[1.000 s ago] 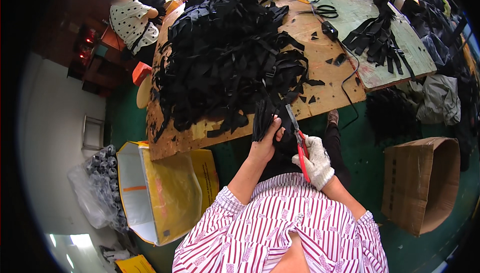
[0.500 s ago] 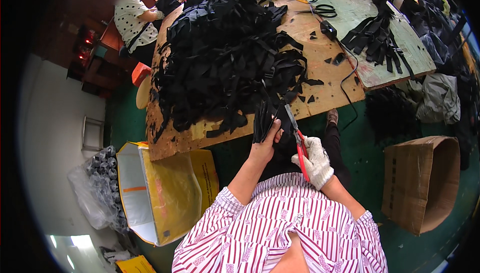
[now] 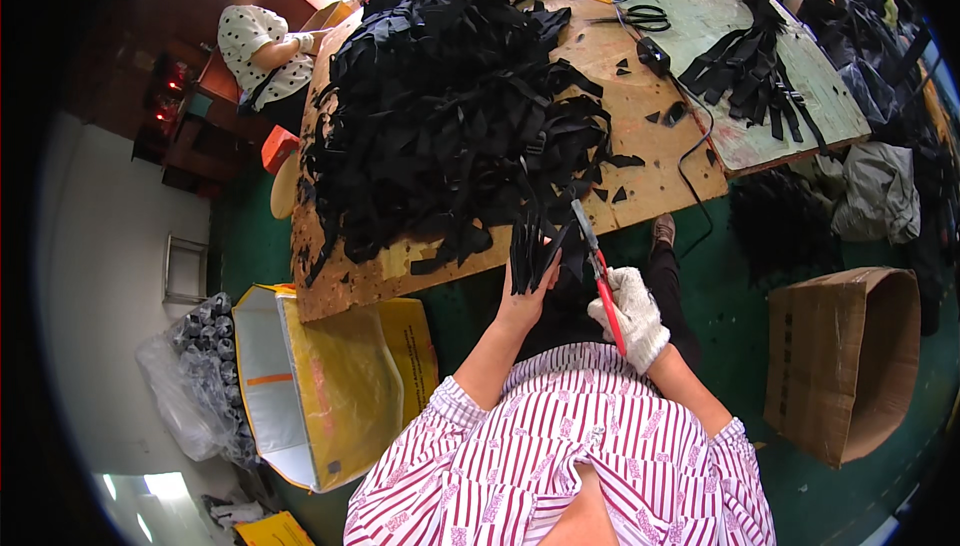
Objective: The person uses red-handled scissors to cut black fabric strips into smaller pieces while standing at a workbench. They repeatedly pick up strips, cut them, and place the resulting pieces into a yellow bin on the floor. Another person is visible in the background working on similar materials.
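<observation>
My left hand point(image 3: 532, 291) is closed around a bundle of black webbing straps point(image 3: 527, 254), held just off the near edge of the table. Their ends fan upward and hang over my fingers. In a white knitted glove, my right hand point(image 3: 633, 318) grips the red handles of long-jawed pliers point(image 3: 590, 241). The grey jaws point up and away, close beside a black strap right of the bundle. Whether the jaws touch that strap I cannot tell. Beyond both hands a big heap of black straps point(image 3: 440, 116) covers much of the wooden table point(image 3: 650, 171).
Black-handled scissors point(image 3: 645, 18), a dark cable point(image 3: 690, 161) and small black scraps lie on the table's right side. More straps point(image 3: 755, 81) rest on a pale green board point(image 3: 815, 106). A yellow bin point(image 3: 350, 396) stands left, a cardboard box point(image 3: 815, 366) right. A co-worker point(image 3: 265, 46) stands far left.
The bundle in my left hand has tipped slightly, and a strap now shows apart on its right. My right hand and the pliers have shifted slightly. The co-worker's arm has lifted.
</observation>
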A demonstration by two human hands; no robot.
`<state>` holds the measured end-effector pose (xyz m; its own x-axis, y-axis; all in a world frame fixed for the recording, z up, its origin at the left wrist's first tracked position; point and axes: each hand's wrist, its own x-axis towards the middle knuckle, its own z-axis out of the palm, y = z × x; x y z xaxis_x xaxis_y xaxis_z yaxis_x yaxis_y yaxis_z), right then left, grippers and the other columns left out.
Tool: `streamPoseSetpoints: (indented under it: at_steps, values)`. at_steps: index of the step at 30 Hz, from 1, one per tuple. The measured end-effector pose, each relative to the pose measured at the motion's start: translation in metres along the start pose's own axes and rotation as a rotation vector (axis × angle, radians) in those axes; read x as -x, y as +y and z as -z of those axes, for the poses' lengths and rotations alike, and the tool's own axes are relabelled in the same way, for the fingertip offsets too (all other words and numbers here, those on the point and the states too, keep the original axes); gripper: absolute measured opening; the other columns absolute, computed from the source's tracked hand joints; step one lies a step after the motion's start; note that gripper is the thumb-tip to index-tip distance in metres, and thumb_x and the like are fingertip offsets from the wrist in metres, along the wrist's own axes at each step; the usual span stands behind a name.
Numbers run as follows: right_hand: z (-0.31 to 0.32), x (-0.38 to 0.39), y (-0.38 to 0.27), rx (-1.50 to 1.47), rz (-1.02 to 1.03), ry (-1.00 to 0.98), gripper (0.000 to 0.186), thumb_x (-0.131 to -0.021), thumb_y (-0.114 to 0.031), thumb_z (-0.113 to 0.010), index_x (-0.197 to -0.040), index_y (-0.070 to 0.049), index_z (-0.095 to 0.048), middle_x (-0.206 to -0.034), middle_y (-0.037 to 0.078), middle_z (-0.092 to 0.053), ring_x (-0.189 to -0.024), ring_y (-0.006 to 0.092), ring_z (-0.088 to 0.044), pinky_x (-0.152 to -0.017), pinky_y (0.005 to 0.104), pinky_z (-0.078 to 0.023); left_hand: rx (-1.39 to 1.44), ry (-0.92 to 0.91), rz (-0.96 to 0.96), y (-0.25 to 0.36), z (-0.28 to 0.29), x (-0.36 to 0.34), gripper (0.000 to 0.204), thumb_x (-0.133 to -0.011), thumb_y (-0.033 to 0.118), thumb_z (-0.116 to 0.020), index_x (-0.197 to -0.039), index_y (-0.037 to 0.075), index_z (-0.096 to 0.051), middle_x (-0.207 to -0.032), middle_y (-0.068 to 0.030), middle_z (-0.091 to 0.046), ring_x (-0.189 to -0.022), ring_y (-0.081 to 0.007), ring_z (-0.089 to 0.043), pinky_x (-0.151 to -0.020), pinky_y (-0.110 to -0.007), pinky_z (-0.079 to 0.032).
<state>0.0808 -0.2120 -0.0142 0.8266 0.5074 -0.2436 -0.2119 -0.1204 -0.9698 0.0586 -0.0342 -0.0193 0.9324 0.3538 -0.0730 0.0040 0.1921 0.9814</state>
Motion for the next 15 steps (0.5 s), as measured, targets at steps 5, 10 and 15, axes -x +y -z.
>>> streamPoseSetpoints:
  at_steps: [5, 10, 15]
  values:
    - [0.004, -0.005, -0.009, -0.31, -0.171, 0.054, 0.04, -0.08, -0.009, -0.065, -0.11, -0.007, -0.039, -0.073, 0.001, -0.051, -0.048, 0.0063, -0.044, -0.042, 0.0204, -0.039, 0.195, -0.053, 0.022, -0.003, 0.004, 0.0, 0.022, -0.087, 0.007, -0.059, -0.107, 0.004, -0.053, -0.076, -0.0046, -0.054, -0.066, -0.0124, -0.051, -0.061, -0.026, -0.042]
    - [0.011, -0.006, -0.006, -0.326, -0.234, 0.137, 0.037, -0.08, -0.007, -0.058, -0.111, -0.005, -0.038, -0.07, 0.001, -0.048, -0.048, 0.0065, -0.043, -0.04, 0.0209, -0.041, 0.251, -0.117, 0.035, 0.018, 0.005, -0.005, 0.024, -0.086, 0.007, -0.06, -0.109, 0.006, -0.053, -0.087, -0.0085, -0.059, -0.082, -0.0181, -0.058, -0.075, -0.032, -0.047]
    - [0.009, -0.004, 0.007, -0.316, -0.191, 0.173, 0.035, -0.079, -0.007, -0.059, -0.108, -0.003, -0.04, -0.068, 0.002, -0.047, -0.044, 0.0082, -0.044, -0.037, 0.0222, -0.041, 0.029, -0.136, -0.124, 0.017, 0.036, -0.012, 0.024, -0.084, 0.006, -0.062, -0.106, 0.006, -0.052, -0.087, -0.0064, -0.059, -0.087, -0.018, -0.058, -0.084, -0.035, -0.045]
